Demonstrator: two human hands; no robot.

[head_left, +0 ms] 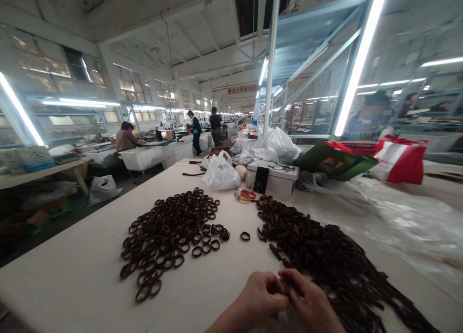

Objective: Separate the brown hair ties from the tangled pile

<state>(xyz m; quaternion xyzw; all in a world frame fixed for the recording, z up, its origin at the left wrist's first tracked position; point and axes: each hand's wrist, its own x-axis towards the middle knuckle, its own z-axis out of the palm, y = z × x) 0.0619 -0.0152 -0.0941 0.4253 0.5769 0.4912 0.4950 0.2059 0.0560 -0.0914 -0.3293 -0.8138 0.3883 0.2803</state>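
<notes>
My left hand (258,298) and my right hand (307,299) meet over the near part of the table, fingertips pinched together. Between them is a small dark piece, mostly covered by the fingers; it looks like one of the dark brown strips. Just beyond and to the right of my hands spreads a big heap of flat dark brown strips (325,251). On the left lies a wide pile of dark brown loops (173,222), round and standing or lying on edge. One single loop (245,236) rests apart, between the two heaps.
The pale table (83,270) also carries scissors (246,195), a white plastic bag (221,173), a black phone (261,179) against a white box (282,179) with glasses (282,167), a green bag (333,162) and clear plastic sheeting (408,222). Several people work farther off.
</notes>
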